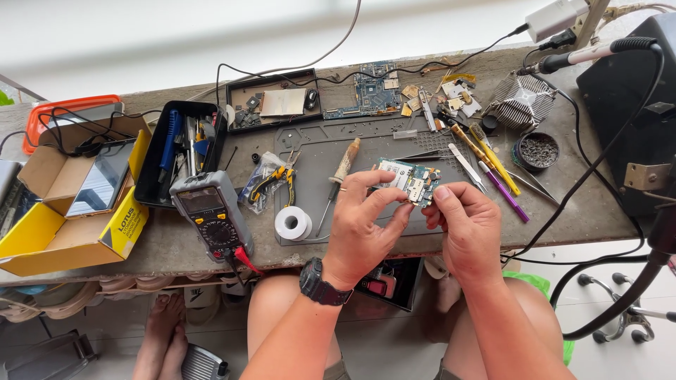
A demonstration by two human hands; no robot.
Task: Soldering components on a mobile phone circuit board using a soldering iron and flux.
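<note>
Head view: left hand (366, 225) and right hand (468, 232) hold 1 small green circuit board (410, 181) between them, raised just above the grey work mat (317, 151); left thumb and fingers pinch its left edge, right fingertips pinch its right lower corner. Near the left hand lie a solder spool (293, 224), a wooden-handled tool (341, 172) and a grey multimeter (211, 214); tweezers (467, 167) and a purple tool (505, 192) lie right of the board, 1 yellow cardboard box (67, 218) far left.

Bright, even daylight; sharp focus
</note>
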